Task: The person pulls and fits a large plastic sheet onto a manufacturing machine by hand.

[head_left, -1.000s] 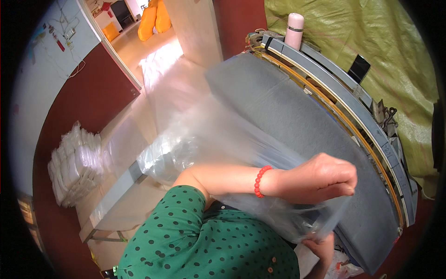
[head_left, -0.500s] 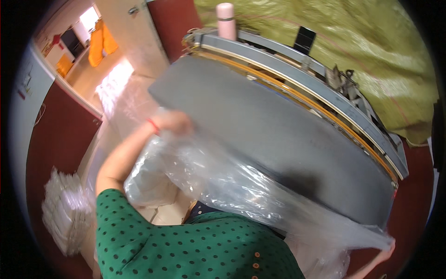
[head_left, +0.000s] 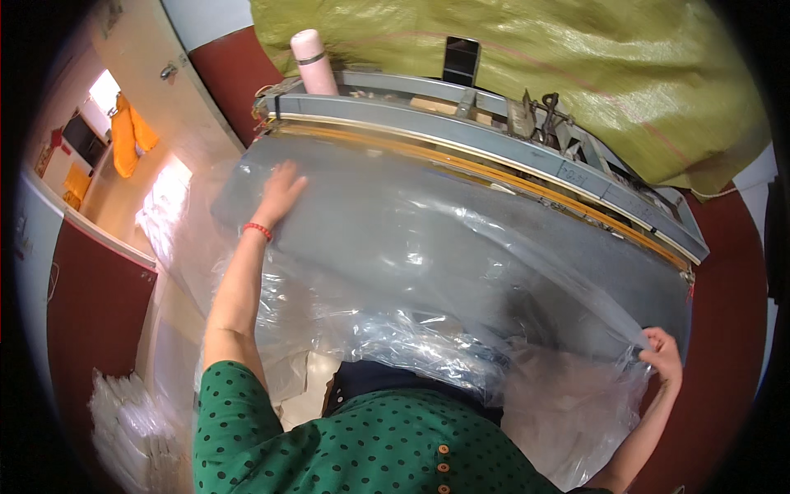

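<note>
pink flask (head_left: 313, 61) upright on machine's rear rail | dark phone (head_left: 461, 59) propped, possibly | green tarp (head_left: 576, 74) behind | white stack (head_left: 123, 432) lower-left

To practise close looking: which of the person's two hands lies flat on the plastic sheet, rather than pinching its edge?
The left hand, with the red wristband, lies flat on the clear plastic sheet near the orange strip. The right hand pinches the sheet's edge.

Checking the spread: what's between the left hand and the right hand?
In the head view, only the clear plastic sheet spans from left hand to right hand, lying over the grey table.
</note>
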Demonstrator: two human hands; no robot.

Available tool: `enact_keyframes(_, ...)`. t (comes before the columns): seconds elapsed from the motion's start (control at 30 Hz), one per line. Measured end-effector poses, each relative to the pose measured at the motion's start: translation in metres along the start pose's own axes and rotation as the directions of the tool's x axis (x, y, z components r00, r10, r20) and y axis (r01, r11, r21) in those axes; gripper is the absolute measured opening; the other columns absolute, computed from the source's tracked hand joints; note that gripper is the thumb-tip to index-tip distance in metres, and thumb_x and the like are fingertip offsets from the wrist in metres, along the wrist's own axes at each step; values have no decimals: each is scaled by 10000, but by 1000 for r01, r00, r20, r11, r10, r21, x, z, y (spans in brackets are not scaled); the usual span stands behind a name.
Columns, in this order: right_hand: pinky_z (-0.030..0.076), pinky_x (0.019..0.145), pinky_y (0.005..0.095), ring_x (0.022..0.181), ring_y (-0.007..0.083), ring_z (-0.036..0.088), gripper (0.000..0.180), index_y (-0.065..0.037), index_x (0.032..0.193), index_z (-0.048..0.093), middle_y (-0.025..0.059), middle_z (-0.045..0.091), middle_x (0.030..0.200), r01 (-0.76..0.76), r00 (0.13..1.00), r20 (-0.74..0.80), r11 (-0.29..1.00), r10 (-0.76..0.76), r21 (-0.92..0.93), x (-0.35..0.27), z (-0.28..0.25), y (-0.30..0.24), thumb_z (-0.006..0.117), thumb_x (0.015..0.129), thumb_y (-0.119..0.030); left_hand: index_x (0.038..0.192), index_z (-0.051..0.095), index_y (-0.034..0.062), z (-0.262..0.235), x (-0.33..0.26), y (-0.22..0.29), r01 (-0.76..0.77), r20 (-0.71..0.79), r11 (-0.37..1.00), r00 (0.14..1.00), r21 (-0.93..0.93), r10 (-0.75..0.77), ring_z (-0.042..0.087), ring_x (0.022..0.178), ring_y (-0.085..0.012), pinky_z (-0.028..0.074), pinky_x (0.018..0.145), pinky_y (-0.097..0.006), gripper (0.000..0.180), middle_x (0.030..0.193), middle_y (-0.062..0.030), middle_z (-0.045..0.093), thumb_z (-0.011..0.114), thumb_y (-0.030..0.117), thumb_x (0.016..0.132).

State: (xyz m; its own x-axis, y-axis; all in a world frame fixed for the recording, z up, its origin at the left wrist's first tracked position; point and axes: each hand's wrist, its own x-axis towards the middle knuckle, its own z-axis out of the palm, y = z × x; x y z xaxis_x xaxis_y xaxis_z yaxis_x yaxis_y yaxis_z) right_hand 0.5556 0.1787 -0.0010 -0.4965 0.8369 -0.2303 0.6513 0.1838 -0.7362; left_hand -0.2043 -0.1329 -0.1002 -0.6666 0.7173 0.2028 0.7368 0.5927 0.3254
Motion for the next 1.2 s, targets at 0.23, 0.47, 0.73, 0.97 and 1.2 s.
enact_keyframes(0.23, 408, 727, 232, 810, 95, 503, 202, -15, 914, 566, 1, 547, 851, 124, 737, -627, 962, -253, -242, 10, -74, -30, 630, 781, -154, 1204, 461, -6, 14, 35, 23, -73, -132, 996, 988, 46, 79, 374, 1215, -268, 277, 1012, -333, 486, 1278, -165, 428, 517, 316, 844)
enact_keyframes(0.47, 400, 827, 363, 965, 256, 514, 307, -81, 1019, 546, 80, 535, 1029, 380, 492, -158, 374, -856, -846, 58, 108, -23, 543, 803, -299, 1301, 336, 17, 12, 45, -31, 105, -95, 960, 992, 259, -83, 290, 1265, -266, 240, 1022, -340, 576, 1355, -153, 325, 384, 421, 895)
enact_keyframes(0.73, 188, 1009, 481, 1274, 299, 242, 645, -97, 1288, 389, 122, 315, 1365, -459, 699, -715, 757, -15, -465, 47, 28, 83, 458, 811, -526, 1335, 268, 19, 9, 60, -90, 33, -50, 963, 999, 266, -21, 217, 1300, -261, 175, 1051, -336, 572, 1391, -148, 262, 356, 395, 914)
enact_keyframes(0.97, 165, 1013, 497, 1303, 304, 172, 724, -113, 1325, 331, 110, 248, 1401, -467, 765, -641, 741, 65, -482, 30, 32, 69, 421, 795, -597, 1293, 296, -63, 3, 101, -171, 133, -108, 981, 987, 138, -119, 253, 1280, -279, 177, 1054, -329, 629, 1365, -194, 289, 384, 419, 899)
enact_keyframes(1.2, 216, 1024, 429, 1276, 284, 256, 562, -95, 1276, 403, 116, 325, 1361, -270, 777, -580, 701, -247, -660, 70, 58, 26, 462, 840, -445, 1232, 434, 23, -54, 44, -154, -35, -665, 988, 743, -152, -76, 393, 1182, -261, 273, 1008, -344, 438, 1270, -149, 434, 389, 318, 912)
